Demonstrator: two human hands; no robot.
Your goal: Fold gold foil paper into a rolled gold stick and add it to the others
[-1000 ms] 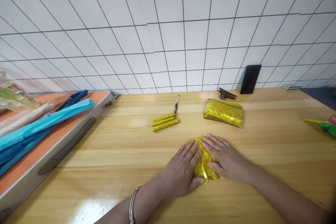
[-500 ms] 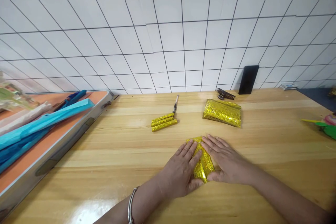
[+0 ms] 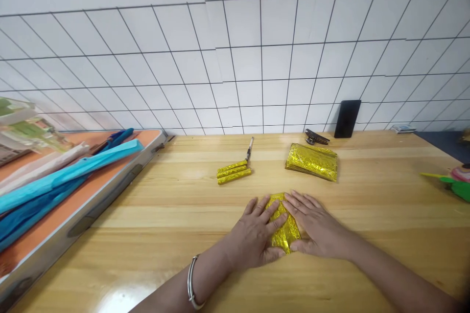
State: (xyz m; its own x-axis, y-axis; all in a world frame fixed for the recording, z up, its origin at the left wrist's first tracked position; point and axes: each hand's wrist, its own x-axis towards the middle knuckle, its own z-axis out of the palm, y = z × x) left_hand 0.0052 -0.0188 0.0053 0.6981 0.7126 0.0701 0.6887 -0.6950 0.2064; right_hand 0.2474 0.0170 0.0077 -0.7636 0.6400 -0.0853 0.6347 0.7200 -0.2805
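Note:
A shiny gold foil sheet [image 3: 282,229] lies on the wooden table, with lengthwise folds showing. My left hand [image 3: 255,232] rests flat on its left side, fingers spread. Over the right edge lies my right hand [image 3: 317,225], palm down with the fingers stretched out and the thumb near the lower corner. Both hands cover part of the foil. Behind them are several narrow gold rolls [image 3: 234,172] side by side, and to the right a stack of gold foil sheets [image 3: 312,161].
A pen [image 3: 250,148] touches the area by the rolls. Near the wall are a hair clip [image 3: 316,137] and an upright black phone [image 3: 347,119]. An orange-topped case [image 3: 149,145] with blue paper is left; a green and pink object [image 3: 460,183] is far right.
My left hand's fingers have spread wider and shifted slightly on the foil. My right hand stays nearly in place. The camera view has tilted slightly, showing more wall.

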